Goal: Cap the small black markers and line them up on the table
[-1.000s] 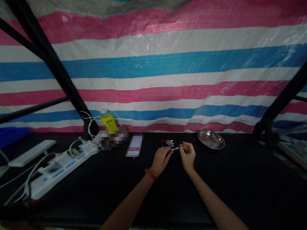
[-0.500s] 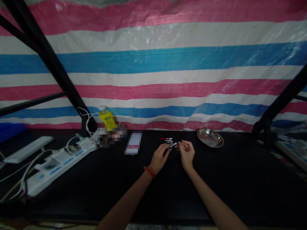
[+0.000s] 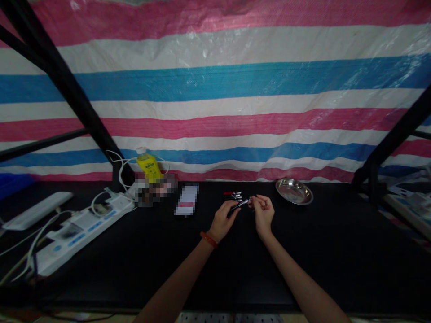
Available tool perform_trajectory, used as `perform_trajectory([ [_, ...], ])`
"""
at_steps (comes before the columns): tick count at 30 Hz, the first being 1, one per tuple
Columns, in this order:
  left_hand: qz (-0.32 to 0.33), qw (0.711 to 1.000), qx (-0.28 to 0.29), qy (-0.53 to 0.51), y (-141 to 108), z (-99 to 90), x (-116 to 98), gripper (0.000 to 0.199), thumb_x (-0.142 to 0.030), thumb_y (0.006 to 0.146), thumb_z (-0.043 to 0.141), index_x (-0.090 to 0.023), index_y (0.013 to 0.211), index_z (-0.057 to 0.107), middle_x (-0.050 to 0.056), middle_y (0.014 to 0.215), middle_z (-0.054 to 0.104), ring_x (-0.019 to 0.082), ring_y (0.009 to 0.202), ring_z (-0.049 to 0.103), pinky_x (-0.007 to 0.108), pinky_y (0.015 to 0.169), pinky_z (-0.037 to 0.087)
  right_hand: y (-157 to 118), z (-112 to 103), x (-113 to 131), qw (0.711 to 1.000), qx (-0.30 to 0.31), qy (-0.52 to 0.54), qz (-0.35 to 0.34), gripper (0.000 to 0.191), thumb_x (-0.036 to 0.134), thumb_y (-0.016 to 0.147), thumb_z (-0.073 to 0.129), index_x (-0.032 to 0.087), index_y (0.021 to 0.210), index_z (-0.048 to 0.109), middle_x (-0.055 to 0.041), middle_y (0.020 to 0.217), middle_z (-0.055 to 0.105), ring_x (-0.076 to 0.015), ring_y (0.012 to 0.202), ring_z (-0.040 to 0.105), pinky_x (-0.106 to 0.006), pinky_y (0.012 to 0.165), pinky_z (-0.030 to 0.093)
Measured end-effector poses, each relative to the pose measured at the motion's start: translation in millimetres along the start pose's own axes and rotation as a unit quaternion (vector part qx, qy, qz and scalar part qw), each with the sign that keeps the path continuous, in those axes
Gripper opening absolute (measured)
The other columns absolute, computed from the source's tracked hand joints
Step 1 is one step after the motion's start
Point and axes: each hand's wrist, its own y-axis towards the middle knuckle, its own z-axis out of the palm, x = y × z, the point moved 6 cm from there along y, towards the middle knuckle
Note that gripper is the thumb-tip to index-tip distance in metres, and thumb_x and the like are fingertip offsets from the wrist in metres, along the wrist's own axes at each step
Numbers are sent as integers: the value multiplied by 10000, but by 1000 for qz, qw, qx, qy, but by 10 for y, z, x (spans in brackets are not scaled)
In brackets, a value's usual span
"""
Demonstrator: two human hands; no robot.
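Observation:
My left hand [image 3: 222,220], with a red-orange bracelet [image 3: 209,239] at its wrist, pinches a slim dark and silver pen-like piece [image 3: 243,203]. The piece slants up to the right, toward my right hand [image 3: 263,214]. My right hand's fingers are pressed together at its upper right end; whether they grip the piece itself or a small part there is too small to tell. Just behind my left hand, several short pen-like pieces lie side by side on the black table [image 3: 229,269]; the rearmost one [image 3: 231,193] is red with a silver tip.
A round metal dish [image 3: 294,191] stands to the right. Left of my hands lie a blurred phone [image 3: 186,200], a yellow bottle [image 3: 149,166] and a white power strip [image 3: 81,235] with cables. Black frame bars [image 3: 74,101] rise before a striped sheet [image 3: 215,80].
The dark and silver piece shows more of its length between my hands, and its upper end is slightly higher. The whole view has shifted a little.

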Motion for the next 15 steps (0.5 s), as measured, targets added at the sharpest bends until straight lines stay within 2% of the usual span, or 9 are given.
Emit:
perform_trajectory([
  [7, -11, 1000, 17, 7, 13, 13, -8, 192, -253, 869, 499, -195, 1044, 553, 50, 987, 629, 164, 947, 607, 333, 852, 512, -13, -11, 8, 1000, -9, -13, -5, 366, 430, 628, 716, 177, 821, 535, 11, 620, 640, -141, 548, 614, -289, 560, 501],
  [11, -22, 1000, 21, 8, 15, 19, 15, 197, -255, 869, 500, -198, 1051, 550, 45, 993, 630, 160, 951, 606, 322, 854, 508, -58, 36, 3, 1000, 18, -19, -9, 337, 403, 633, 721, 180, 807, 538, 17, 625, 626, -131, 561, 603, -275, 572, 494],
  [15, -42, 999, 12, 2, 12, 1, 52, 188, -263, 865, 505, -198, 1034, 557, 41, 983, 632, 161, 950, 607, 323, 855, 505, -115, 87, 27, 997, 54, -23, -41, 270, 366, 685, 686, 183, 831, 551, -7, 716, 631, -140, 676, 619, -291, 663, 504],
])
